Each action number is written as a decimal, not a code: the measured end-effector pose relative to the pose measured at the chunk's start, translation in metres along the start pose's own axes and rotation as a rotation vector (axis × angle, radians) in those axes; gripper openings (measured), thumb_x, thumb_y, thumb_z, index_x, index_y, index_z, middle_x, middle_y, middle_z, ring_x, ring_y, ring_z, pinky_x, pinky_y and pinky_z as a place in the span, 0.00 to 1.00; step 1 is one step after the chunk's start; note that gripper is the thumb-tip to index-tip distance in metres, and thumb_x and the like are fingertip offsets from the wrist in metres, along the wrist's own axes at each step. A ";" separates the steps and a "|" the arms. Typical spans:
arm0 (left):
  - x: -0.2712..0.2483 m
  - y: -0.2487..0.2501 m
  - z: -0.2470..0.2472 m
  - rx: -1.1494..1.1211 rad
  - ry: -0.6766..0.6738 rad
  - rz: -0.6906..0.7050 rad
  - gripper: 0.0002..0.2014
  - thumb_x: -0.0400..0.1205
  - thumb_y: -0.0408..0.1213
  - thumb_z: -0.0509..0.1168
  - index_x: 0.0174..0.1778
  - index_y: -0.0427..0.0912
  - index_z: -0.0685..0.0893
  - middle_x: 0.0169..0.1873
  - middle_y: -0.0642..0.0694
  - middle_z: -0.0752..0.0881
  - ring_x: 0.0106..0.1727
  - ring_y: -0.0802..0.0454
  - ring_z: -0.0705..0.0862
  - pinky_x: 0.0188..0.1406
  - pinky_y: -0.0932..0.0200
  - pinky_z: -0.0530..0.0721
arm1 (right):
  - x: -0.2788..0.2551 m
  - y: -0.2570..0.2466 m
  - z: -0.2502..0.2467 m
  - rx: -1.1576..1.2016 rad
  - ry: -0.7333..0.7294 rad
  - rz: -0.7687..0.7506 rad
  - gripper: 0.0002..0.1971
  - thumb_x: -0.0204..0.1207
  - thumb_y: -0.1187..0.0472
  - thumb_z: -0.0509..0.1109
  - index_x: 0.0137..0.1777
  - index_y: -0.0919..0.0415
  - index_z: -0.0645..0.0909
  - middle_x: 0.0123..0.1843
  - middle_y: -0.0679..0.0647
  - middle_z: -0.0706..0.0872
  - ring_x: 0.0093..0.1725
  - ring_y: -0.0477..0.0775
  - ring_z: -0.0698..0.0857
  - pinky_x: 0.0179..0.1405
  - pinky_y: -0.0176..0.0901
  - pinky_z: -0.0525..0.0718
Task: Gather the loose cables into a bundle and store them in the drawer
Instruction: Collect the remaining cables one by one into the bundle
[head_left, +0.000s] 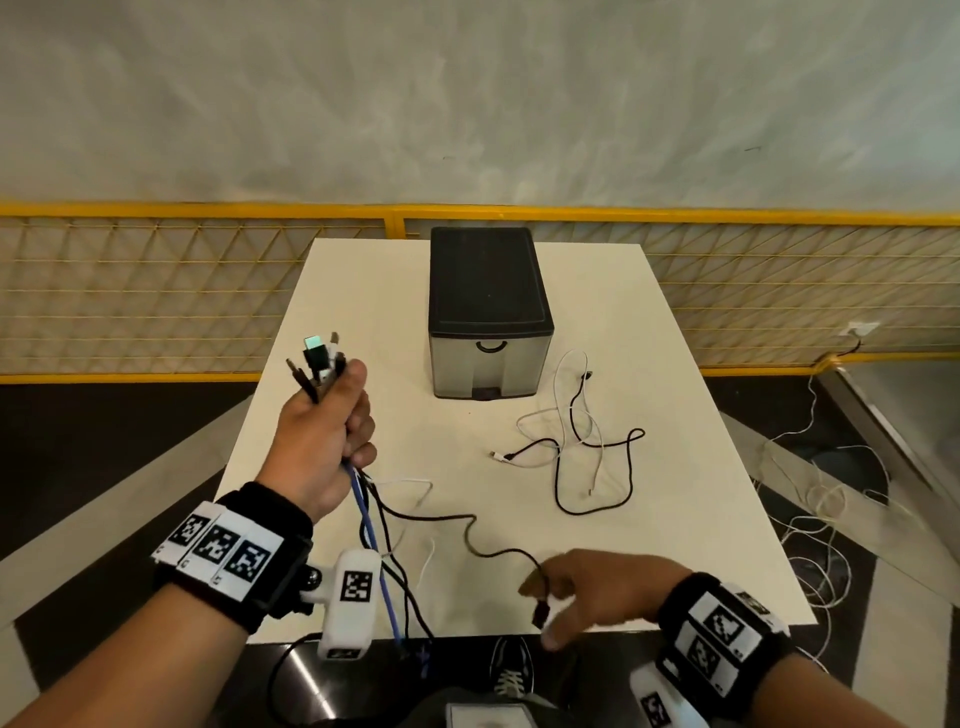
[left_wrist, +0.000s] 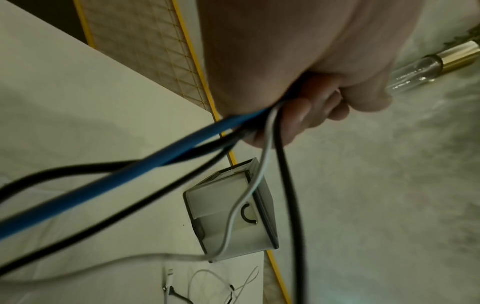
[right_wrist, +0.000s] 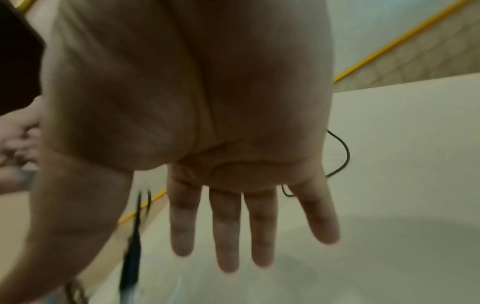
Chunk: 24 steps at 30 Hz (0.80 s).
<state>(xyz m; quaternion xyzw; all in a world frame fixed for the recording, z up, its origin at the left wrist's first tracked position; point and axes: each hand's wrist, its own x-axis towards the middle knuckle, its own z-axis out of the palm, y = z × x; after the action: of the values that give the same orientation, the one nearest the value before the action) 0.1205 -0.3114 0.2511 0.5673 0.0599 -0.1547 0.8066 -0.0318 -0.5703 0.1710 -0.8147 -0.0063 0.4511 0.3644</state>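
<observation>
Left hand (head_left: 317, 441) raised over the table's (head_left: 363, 322) left side, fist wrapped round a bundle of cables (head_left: 319, 366); plugs stick up above the fist, blue, black and white leads trail down past the near edge. Right hand (head_left: 597, 587) low at the near edge, fingers (right_wrist: 226, 236) straight and spread, holding nothing, a black plug (head_left: 540, 613) just beside the thumb. Two loose cables (head_left: 576, 447), white and black, lie tangled right of centre. Drawer unit (head_left: 488, 317) at the far middle, closed.
</observation>
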 end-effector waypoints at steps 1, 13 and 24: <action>0.000 -0.002 0.002 0.001 -0.051 -0.010 0.14 0.83 0.43 0.67 0.31 0.49 0.74 0.22 0.52 0.67 0.17 0.59 0.62 0.16 0.67 0.60 | 0.003 -0.002 -0.008 0.050 0.101 -0.004 0.30 0.67 0.42 0.79 0.70 0.47 0.80 0.67 0.43 0.85 0.66 0.44 0.82 0.70 0.43 0.79; -0.001 -0.023 0.031 0.097 -0.056 -0.098 0.20 0.87 0.42 0.62 0.27 0.44 0.77 0.21 0.48 0.67 0.17 0.55 0.61 0.23 0.59 0.61 | 0.108 -0.002 -0.067 -0.534 0.722 0.185 0.14 0.83 0.60 0.58 0.64 0.56 0.80 0.64 0.56 0.80 0.66 0.61 0.79 0.58 0.51 0.80; 0.016 -0.028 0.034 0.157 -0.051 -0.120 0.12 0.84 0.38 0.68 0.34 0.44 0.78 0.29 0.46 0.67 0.20 0.57 0.59 0.18 0.65 0.58 | 0.113 -0.007 -0.071 -0.277 0.762 0.142 0.08 0.81 0.54 0.61 0.48 0.46 0.82 0.50 0.45 0.87 0.57 0.55 0.84 0.58 0.52 0.78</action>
<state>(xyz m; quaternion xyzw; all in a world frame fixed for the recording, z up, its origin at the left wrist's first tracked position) 0.1240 -0.3550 0.2338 0.6200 0.0609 -0.2213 0.7503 0.0896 -0.5686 0.1162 -0.9632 0.1247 0.1359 0.1955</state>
